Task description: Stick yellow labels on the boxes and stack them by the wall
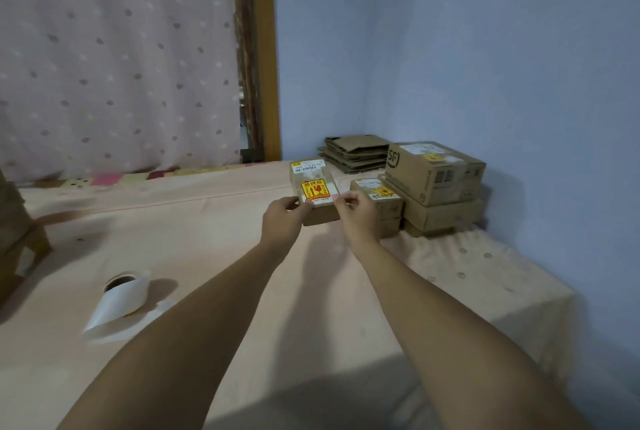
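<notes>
Beside the stack of boxes (443,187) at the wall (519,66), the small box (320,216) lies on the sheet (207,239) — left hand (282,214) curled round its near corner, right hand (356,210) pinching the edge of the yellow label (313,190). The label is best pressed from the middle outward, box held firm. Only "SF" on the stack reads — the label's print is too small.

A pale pink spotted curtain (114,59) hangs beside a wooden door frame (265,48) above a peach sheet (207,239), with a patchwork cloth (104,181) along its far edge, flattened cardboard (356,152) piled in the corner and wooden furniture (17,232) at far left.
</notes>
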Tool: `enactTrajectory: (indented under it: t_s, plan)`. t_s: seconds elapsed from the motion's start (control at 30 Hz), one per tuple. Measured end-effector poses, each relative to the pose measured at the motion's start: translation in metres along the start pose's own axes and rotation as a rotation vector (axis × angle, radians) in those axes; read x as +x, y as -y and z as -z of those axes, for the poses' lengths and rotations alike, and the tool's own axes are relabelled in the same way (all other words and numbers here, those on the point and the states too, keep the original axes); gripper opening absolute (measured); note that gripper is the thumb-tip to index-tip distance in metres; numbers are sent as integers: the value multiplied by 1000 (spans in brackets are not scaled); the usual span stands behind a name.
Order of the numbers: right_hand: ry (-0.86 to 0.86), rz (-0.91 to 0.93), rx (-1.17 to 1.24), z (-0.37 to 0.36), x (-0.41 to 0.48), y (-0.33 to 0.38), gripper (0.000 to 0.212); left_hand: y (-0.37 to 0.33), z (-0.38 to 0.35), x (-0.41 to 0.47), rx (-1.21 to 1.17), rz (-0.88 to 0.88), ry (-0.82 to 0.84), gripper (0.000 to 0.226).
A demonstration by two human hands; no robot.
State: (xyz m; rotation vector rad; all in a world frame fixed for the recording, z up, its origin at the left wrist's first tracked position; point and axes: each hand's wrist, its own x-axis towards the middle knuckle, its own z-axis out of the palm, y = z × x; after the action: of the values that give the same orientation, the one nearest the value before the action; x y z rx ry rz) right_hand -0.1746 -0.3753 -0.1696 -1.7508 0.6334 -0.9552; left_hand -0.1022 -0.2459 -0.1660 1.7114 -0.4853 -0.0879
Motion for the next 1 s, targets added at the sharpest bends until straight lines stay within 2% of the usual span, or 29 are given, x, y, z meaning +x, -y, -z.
enactTrajectory:
  t_s: [0.1, 0.27, 0.43, 0.5, 0.63, 0.8, 1.0]
  plan:
    - [-69, 16, -18, 31, 22, -2, 20, -17, -40, 10, -84, 2, 65, 46]
    - [-85, -2, -163, 73, 55, -10, 37, -31, -110, 24, -109, 27, 131, 13]
    - [-75, -111, -145, 94, 74, -25, 39, -31, -154, 30, -40, 31, 98, 29]
    - [-59, -122, -182, 95, 79, -30, 40, -27, -161, 35, -10, 17, 92, 30]
    - [-26, -118, -361, 95, 88, -37, 53, -20, -169, 44, 7, -3, 83, 32]
    - [-33, -130, -335, 88, 92, -44, 60, -22, -178, 54, 99, -32, 63, 32]
    - [24, -82, -434, 91, 92, -44, 52, -22, -187, 62, 157, -48, 92, 34]
